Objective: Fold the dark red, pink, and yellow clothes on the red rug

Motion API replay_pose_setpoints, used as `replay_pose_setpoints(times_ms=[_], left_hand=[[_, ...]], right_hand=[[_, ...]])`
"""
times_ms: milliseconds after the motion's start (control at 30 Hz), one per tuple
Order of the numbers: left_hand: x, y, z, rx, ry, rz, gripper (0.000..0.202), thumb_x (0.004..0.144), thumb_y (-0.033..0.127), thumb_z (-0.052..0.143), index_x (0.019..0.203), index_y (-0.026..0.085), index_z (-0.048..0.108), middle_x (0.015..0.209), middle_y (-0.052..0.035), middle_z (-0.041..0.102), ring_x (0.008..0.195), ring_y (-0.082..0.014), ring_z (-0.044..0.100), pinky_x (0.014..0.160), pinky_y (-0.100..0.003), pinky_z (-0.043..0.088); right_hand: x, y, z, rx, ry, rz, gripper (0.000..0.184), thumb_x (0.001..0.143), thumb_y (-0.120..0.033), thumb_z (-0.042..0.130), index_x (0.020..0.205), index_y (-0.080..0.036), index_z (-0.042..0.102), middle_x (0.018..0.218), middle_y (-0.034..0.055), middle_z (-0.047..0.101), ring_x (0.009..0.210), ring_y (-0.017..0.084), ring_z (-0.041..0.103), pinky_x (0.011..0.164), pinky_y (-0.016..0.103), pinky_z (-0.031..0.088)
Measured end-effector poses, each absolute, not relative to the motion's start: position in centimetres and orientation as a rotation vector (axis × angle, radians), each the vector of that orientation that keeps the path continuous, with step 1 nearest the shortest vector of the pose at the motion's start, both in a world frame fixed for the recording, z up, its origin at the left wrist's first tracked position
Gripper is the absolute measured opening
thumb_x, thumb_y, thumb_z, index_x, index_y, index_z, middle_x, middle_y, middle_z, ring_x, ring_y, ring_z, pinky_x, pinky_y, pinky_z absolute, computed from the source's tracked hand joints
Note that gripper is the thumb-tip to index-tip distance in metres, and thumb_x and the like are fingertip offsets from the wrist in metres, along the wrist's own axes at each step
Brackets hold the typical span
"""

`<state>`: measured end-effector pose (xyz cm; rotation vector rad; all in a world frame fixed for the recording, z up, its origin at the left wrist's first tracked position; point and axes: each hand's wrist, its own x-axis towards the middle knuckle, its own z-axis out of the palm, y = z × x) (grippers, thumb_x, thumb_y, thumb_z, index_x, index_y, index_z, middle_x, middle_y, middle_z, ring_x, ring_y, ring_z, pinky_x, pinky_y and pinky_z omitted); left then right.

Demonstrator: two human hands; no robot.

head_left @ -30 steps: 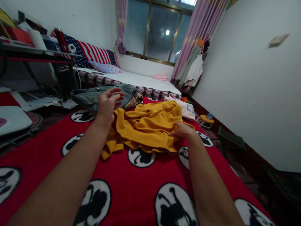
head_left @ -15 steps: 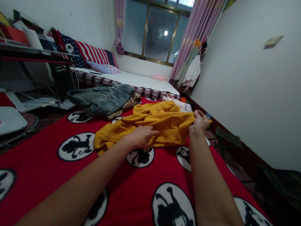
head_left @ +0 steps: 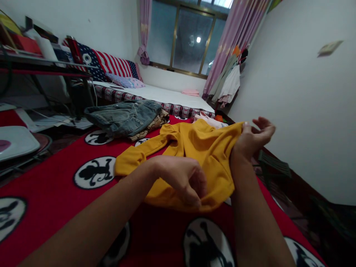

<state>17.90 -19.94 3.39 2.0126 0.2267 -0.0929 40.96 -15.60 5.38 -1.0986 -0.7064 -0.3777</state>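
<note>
A mustard-yellow long-sleeved garment [head_left: 205,148] hangs lifted above the red blanket [head_left: 55,207] with black-and-white cartoon circles. My left hand [head_left: 182,180] is closed, pinching the garment's lower edge near me. My right hand [head_left: 251,139] is raised at the right and grips the garment's upper edge between thumb and fingers. One sleeve [head_left: 139,155] trails left and rests on the blanket.
Folded blue jeans [head_left: 125,116] lie on a patterned cloth behind the garment. A pink-white item [head_left: 208,119] sits past it. A low bed [head_left: 167,97] with a flag-pattern cover, a cluttered shelf [head_left: 41,63] at left, hanging clothes [head_left: 229,79] and a white wall [head_left: 306,92] at right.
Both hands have gathered the yellow garment and pulled it up and toward me; the left hand moved from over the jeans down to the hem, the right hand rose with its edge.
</note>
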Motion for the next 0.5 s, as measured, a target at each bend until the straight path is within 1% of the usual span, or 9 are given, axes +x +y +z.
replay_pose_setpoints(times_ms=[67, 133, 200, 267, 300, 333, 400, 467, 500], left_hand=[[17.9, -20.2, 4.1, 1.866, 0.182, -0.126, 0.027, 0.074, 0.033, 0.073, 0.091, 0.013, 0.068, 0.081, -0.0062, 0.071, 0.073, -0.0175, 0.067, 0.065, -0.024, 0.051], [17.5, -19.1, 3.9, 1.871, 0.272, 0.007, 0.031, 0.077, 0.039, 0.07, 0.095, 0.014, 0.069, 0.085, -0.0074, 0.072, 0.074, -0.0181, 0.068, 0.066, -0.025, 0.052], [16.7, -16.9, 2.8, 2.043, 0.547, 0.319, 0.029, 0.079, 0.038, 0.066, 0.093, 0.014, 0.071, 0.086, -0.0072, 0.073, 0.077, -0.0182, 0.068, 0.068, -0.024, 0.051], [15.8, -14.3, 1.0, 2.225, 0.977, 0.619, 0.024, 0.08, 0.035, 0.063, 0.089, 0.014, 0.072, 0.088, -0.0075, 0.073, 0.083, -0.0199, 0.068, 0.072, -0.025, 0.05], [15.2, -13.1, -0.2, 2.271, 1.212, 0.696, 0.023, 0.08, 0.035, 0.063, 0.089, 0.015, 0.073, 0.091, -0.008, 0.073, 0.086, -0.0214, 0.067, 0.075, -0.026, 0.05], [14.7, -12.0, -1.3, 2.279, 1.41, 0.707, 0.026, 0.079, 0.036, 0.063, 0.093, 0.016, 0.072, 0.095, -0.0084, 0.072, 0.09, -0.023, 0.067, 0.077, -0.028, 0.05], [13.7, -10.5, -3.4, 2.241, 1.71, 0.693, 0.044, 0.078, 0.045, 0.064, 0.113, 0.018, 0.066, 0.106, -0.0104, 0.07, 0.099, -0.0268, 0.065, 0.082, -0.031, 0.05], [12.8, -9.8, -4.9, 2.188, 1.932, 0.721, 0.07, 0.076, 0.053, 0.066, 0.135, 0.019, 0.051, 0.124, -0.0146, 0.061, 0.109, -0.0307, 0.061, 0.086, -0.035, 0.05], [12.5, -9.7, -5.4, 2.171, 2.018, 0.752, 0.079, 0.075, 0.054, 0.066, 0.142, 0.019, 0.042, 0.131, -0.0164, 0.055, 0.114, -0.032, 0.059, 0.087, -0.036, 0.05]], right_hand=[[40.5, -16.2, 6.0, -1.088, -0.799, -0.478, 0.025, 0.08, -0.014, 0.055, 0.104, -0.019, 0.054, 0.103, 0.0041, 0.061, 0.088, 0.015, 0.062, 0.079, 0.031, 0.053], [39.8, -16.5, 6.4, -1.059, -0.936, -0.465, 0.019, 0.081, -0.016, 0.052, 0.099, -0.018, 0.057, 0.097, 0.0034, 0.063, 0.086, 0.015, 0.062, 0.077, 0.031, 0.053], [38.6, -16.4, 6.2, -1.067, -1.112, -0.332, 0.016, 0.083, -0.019, 0.05, 0.096, -0.017, 0.06, 0.088, 0.0025, 0.064, 0.078, 0.014, 0.063, 0.071, 0.03, 0.053], [37.3, -16.1, 5.5, -1.156, -1.314, -0.14, 0.018, 0.085, -0.023, 0.049, 0.097, -0.016, 0.061, 0.084, 0.0025, 0.065, 0.067, 0.013, 0.062, 0.063, 0.027, 0.051], [36.6, -16.0, 5.1, -1.236, -1.433, -0.056, 0.02, 0.085, -0.025, 0.05, 0.098, -0.016, 0.062, 0.083, 0.0027, 0.065, 0.064, 0.012, 0.061, 0.061, 0.026, 0.05], [35.9, -15.9, 4.5, -1.337, -1.57, 0.014, 0.021, 0.085, -0.027, 0.052, 0.1, -0.016, 0.064, 0.083, 0.003, 0.067, 0.064, 0.013, 0.062, 0.061, 0.026, 0.05], [34.4, -16.0, 3.3, -1.562, -1.9, 0.12, 0.024, 0.083, -0.03, 0.06, 0.102, -0.018, 0.067, 0.084, 0.004, 0.069, 0.071, 0.015, 0.064, 0.066, 0.027, 0.049], [32.6, -16.5, 2.0, -1.711, -2.244, 0.172, 0.031, 0.079, -0.033, 0.067, 0.108, -0.02, 0.068, 0.091, 0.0059, 0.071, 0.082, 0.019, 0.066, 0.072, 0.028, 0.048], [31.6, -16.9, 1.3, -1.733, -2.391, 0.169, 0.038, 0.078, -0.034, 0.068, 0.113, -0.02, 0.066, 0.096, 0.0072, 0.072, 0.088, 0.022, 0.066, 0.075, 0.029, 0.048]])
